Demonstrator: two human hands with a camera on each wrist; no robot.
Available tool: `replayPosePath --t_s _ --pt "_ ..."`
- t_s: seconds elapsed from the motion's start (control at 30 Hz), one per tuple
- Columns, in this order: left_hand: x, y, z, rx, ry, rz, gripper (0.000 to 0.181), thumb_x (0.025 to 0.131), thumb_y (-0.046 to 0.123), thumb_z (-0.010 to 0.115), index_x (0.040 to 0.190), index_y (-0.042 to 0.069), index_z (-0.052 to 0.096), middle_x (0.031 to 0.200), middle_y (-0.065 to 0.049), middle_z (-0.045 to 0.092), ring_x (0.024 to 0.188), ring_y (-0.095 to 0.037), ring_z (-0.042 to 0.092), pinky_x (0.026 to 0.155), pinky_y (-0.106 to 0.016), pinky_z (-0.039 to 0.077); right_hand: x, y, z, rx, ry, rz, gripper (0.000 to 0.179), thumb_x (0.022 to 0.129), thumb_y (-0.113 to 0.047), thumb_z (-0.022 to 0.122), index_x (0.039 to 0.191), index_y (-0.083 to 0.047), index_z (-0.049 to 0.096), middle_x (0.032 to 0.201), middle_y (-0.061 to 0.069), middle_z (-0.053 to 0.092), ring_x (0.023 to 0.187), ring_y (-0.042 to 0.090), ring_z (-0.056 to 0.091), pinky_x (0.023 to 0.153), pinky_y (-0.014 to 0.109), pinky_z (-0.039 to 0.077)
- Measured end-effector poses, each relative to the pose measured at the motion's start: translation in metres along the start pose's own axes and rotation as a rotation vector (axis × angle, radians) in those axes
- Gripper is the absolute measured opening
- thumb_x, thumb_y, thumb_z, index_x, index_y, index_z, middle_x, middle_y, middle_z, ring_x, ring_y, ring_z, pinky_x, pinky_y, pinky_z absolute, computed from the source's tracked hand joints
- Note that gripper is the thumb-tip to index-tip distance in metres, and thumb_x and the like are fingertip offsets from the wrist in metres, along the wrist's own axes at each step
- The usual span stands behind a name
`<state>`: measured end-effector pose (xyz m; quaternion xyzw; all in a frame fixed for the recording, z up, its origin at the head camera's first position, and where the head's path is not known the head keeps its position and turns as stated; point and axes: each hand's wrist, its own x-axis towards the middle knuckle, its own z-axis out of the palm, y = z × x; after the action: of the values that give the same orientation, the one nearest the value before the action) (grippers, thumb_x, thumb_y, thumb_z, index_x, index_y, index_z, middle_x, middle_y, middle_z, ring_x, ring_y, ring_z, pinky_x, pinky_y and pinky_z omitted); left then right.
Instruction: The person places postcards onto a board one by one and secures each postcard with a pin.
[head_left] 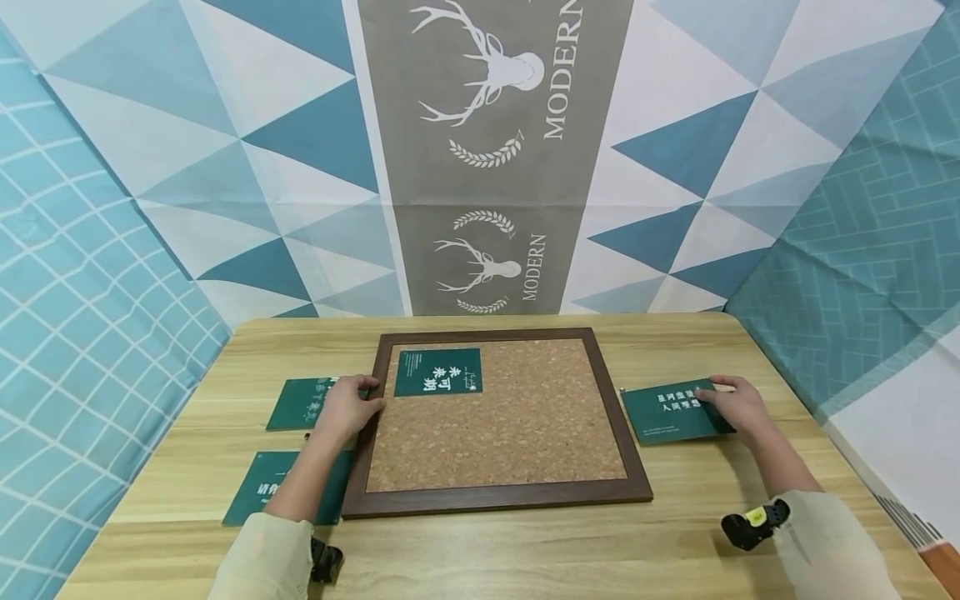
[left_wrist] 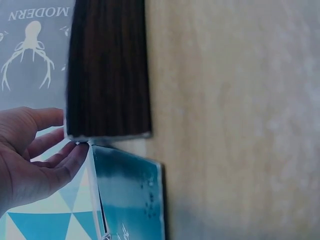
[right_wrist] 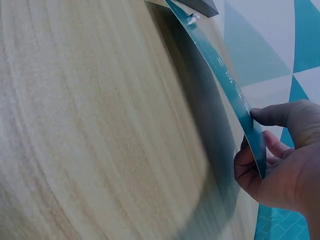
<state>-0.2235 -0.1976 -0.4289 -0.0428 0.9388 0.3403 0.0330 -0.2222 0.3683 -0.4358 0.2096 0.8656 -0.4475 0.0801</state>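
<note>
A brown-framed corkboard lies on the table, with a green card with white lettering on its upper left. My left hand touches the left side of the wooden frame, fingers loosely bent and fingertips at its edge. To the right of the board, my right hand pinches another green card by its right end, thumb on one face and fingers behind. That card is tilted and slightly bowed, its gripped end raised over the table. A small shiny piece shows at its far corner.
Left of the board lie two more green cards, an upper one and a lower one, both partly hidden by my left hand and forearm. The wooden table meets a patterned backdrop behind.
</note>
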Motion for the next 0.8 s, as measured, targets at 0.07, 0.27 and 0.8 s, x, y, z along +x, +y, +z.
replayPosePath --t_s 0.07,0.27,0.8 --pt "0.000 0.000 0.000 0.000 0.003 0.001 0.039 0.090 0.012 0.061 0.125 -0.004 0.054 0.122 -0.026 0.055 0.101 -0.036 0.057 0.077 -0.045 0.051 -0.001 -0.002 -0.001 0.023 0.025 0.008 0.067 0.095 -0.034 0.047 0.144 0.006 0.024 0.147 0.035 0.014 0.131 0.046 0.024 0.106 0.058 0.027" --pt "0.001 -0.001 0.000 -0.002 0.004 0.003 0.039 0.089 0.012 0.061 0.124 -0.004 0.055 0.121 -0.026 0.056 0.101 -0.036 0.058 0.077 -0.045 0.052 -0.004 -0.008 -0.004 0.122 0.090 0.010 0.058 0.095 -0.023 0.042 0.143 0.005 0.026 0.149 0.033 0.014 0.131 0.042 0.022 0.108 0.057 0.025" --pt "0.001 -0.001 -0.001 0.009 -0.008 -0.006 0.038 0.089 0.013 0.062 0.122 -0.005 0.057 0.121 -0.027 0.056 0.095 -0.034 0.060 0.071 -0.041 0.053 -0.003 -0.035 0.003 0.186 0.124 -0.044 0.057 0.095 -0.024 0.042 0.143 0.004 0.029 0.149 0.030 0.019 0.130 0.038 0.027 0.107 0.053 0.029"
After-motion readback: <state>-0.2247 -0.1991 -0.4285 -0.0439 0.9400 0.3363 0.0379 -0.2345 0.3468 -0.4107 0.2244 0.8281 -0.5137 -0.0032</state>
